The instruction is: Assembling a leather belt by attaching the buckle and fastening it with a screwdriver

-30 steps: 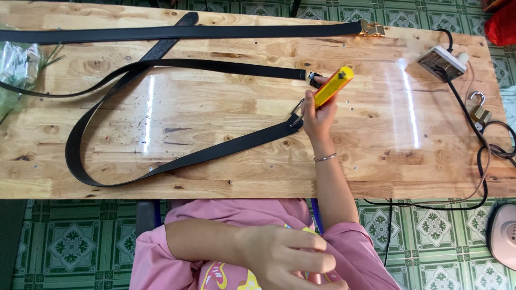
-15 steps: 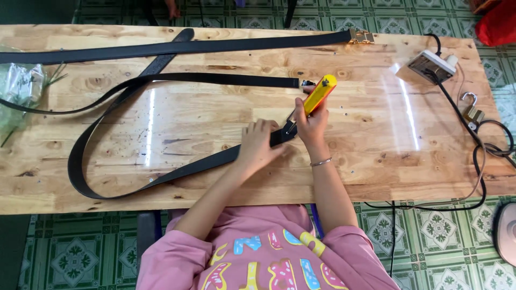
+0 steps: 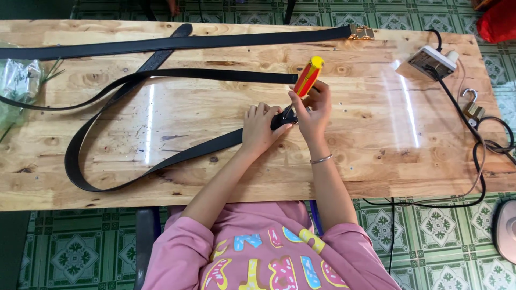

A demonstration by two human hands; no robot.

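Screwdriver [image 3: 307,78] | right hand [image 3: 313,110] | handle up-right, tip down-left

On the table [image 3: 376,161], one belt [image 3: 161,44] lies along the far edge, a looped belt [image 3: 107,177] nearer left, a power strip [image 3: 431,62] far right.

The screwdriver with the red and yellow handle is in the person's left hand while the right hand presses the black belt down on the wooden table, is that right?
Not quite: the hands are swapped. In the head view, the right hand holds the screwdriver, and the left hand presses the black belt down on the wooden table.
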